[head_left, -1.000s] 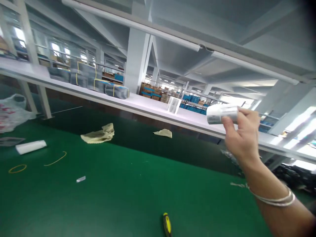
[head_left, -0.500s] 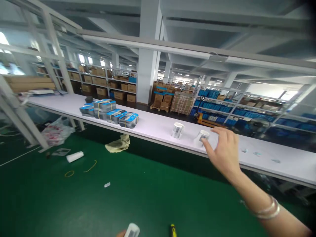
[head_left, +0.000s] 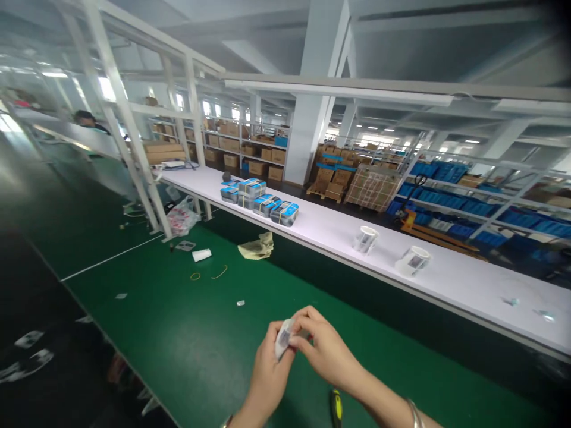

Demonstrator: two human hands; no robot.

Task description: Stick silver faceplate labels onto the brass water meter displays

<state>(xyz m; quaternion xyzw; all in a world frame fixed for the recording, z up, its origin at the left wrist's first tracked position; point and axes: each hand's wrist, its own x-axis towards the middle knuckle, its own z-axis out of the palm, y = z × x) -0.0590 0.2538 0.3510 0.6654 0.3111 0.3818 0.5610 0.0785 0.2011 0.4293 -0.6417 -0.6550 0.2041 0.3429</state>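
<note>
Tabletop (head_left: 191, 333), green and wide, lies beneath the grip, where we find two bare hands close together. The left hand (head_left: 269, 362) is closed around a small white labelled piece (head_left: 284, 337), which stands steeply tilted between thumb and fingers. The right hand (head_left: 328, 351) meets it from the other side, thumb and fingertips nearly together at the piece's edge in what we take for a pinch. We judge that the left steadies the piece while its printed face is left uncovered for the right fingertips; what they do there is too small to tell.

Just nearer to us than the grip lies a yellow-and-black handle (head_left: 337, 409), probably within easy reach. Beyond the grip and above it runs a white shelf (head_left: 321, 232). To the grip's right, two white rolls (head_left: 413, 261) stand on end there, presumably so they stay put. To its left sit blue-topped packs (head_left: 285, 213), with yellow bands that seem to hold them closed. Under that shelf, beyond the grip, a crumpled cream cloth (head_left: 259, 248) rests on the tabletop.
</note>
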